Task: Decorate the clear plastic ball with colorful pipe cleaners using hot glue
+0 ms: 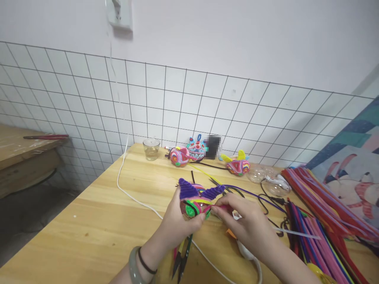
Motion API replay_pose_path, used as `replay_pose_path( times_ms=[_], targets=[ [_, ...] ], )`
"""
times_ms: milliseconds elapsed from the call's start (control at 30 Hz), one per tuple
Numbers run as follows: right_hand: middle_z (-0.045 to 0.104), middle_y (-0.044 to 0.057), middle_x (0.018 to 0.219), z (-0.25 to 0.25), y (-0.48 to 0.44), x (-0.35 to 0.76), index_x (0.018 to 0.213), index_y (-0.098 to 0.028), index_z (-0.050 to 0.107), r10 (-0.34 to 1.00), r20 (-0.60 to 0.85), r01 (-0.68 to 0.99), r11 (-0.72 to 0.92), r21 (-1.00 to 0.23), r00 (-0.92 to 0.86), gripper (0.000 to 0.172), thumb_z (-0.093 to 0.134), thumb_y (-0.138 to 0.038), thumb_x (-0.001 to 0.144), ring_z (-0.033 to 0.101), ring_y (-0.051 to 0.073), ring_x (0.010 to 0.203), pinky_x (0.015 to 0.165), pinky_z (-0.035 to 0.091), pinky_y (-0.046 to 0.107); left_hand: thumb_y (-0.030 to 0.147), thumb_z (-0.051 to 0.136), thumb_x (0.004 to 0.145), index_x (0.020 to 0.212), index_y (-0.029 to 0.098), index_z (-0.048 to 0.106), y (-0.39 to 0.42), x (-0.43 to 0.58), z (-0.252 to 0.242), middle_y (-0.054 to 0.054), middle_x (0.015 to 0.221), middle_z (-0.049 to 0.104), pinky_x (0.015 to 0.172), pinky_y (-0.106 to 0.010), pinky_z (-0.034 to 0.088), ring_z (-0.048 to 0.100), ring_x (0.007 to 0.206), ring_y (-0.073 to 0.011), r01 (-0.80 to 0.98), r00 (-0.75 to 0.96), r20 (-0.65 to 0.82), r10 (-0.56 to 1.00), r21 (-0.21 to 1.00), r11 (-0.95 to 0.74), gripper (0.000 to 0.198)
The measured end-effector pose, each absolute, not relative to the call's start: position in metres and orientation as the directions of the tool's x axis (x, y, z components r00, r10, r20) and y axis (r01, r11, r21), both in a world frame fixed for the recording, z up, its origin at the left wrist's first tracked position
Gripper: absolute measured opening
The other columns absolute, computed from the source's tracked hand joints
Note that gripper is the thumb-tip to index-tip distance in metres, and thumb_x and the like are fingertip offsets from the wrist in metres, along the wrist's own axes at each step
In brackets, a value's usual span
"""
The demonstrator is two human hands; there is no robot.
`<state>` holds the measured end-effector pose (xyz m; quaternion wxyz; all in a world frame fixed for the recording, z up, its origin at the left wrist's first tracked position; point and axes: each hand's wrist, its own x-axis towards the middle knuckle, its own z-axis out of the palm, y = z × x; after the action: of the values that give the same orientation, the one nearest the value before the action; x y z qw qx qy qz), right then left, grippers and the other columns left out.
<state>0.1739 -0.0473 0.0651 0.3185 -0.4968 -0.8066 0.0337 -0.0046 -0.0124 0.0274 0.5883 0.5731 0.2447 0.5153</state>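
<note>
Partly hidden: figure (197, 200) behind fingers (194, 221)

Bright, even indoor light, soft shadows, wide-angle bending at the edges, one small patch pixelated

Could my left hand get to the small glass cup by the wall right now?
Probably not right away: the left hand is wrapped around the pipe-cleaner figure, so it is occupied. The glass cup stands farther back, with bare table and only a white cable between.

No text, label, brand, number or sign can be read on anything in view.
</note>
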Motion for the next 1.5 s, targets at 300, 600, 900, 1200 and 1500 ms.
replay_pose_path(
  times_ms=[300,600,900,1200,1500],
  targets=[
    [0.069,0.003,0.072,0.062,-0.041,0.170,0.072,-0.020,0.066,0.972,0.216,0.567,0.228,-0.792,-0.088,0.020,0.063,-0.039,0.080,0.062,0.016,0.069,0.064,0.047,0.025,0.016,0.067,0.071,0.118,0.018,0.044,-0.011,-0.004,0.020,-0.012,0.115,0.065,0.094,-0.037,0.047,0.062,0.108,-0.0248,-0.377,0.363,0.306,0.880,0.912,-0.162,0.052],
    [0.066,0.001,0.064,0.055,-0.031,0.169,0.063,-0.019,0.061,1.000,-0.006,0.248,-0.004,-0.969,-0.008,0.039,0.078,-0.054,0.059,0.060,0.015,0.060,0.059,0.048,0.026,0.023,0.071,0.068,0.118,0.018,0.048,-0.011,-0.003,0.017,-0.012,0.115,0.064,0.093,-0.039,0.047,0.061,0.107,-0.0274,-0.410,0.338,0.289,0.895,0.902,-0.136,0.055],
    [0.058,-0.005,0.055,0.045,-0.020,0.174,0.064,-0.017,0.060,0.985,-0.129,0.127,-0.115,-0.985,-0.116,0.040,0.084,-0.048,0.054,0.042,0.006,0.045,0.041,0.030,0.018,0.026,0.072,0.069,0.117,0.018,0.048,-0.008,-0.005,0.011,-0.012,0.116,0.063,0.091,-0.039,0.047,0.060,0.107,-0.0273,-0.415,0.353,0.274,0.894,0.903,-0.113,0.055],
    [0.060,-0.002,0.059,0.061,-0.014,0.173,0.071,-0.015,0.065,0.951,-0.146,0.166,-0.103,-0.981,-0.274,0.039,0.079,-0.051,0.062,0.039,0.006,0.048,0.045,0.031,0.019,0.029,0.075,0.066,0.119,0.019,0.050,-0.008,-0.009,0.016,-0.010,0.115,0.064,0.091,-0.039,0.046,0.060,0.107,-0.0278,-0.412,0.320,0.235,0.918,0.907,-0.089,0.059],
    [0.055,-0.004,0.055,0.063,-0.012,0.175,0.066,-0.016,0.061,0.949,-0.157,0.173,-0.112,-0.978,-0.272,0.041,0.081,-0.050,0.057,0.040,0.006,0.048,0.045,0.032,0.019,0.029,0.076,0.068,0.123,0.021,0.050,-0.007,-0.012,0.015,-0.012,0.119,0.063,0.094,-0.041,0.044,0.058,0.111,-0.0291,-0.431,0.419,0.205,0.885,0.902,-0.004,0.061]
  ],
)
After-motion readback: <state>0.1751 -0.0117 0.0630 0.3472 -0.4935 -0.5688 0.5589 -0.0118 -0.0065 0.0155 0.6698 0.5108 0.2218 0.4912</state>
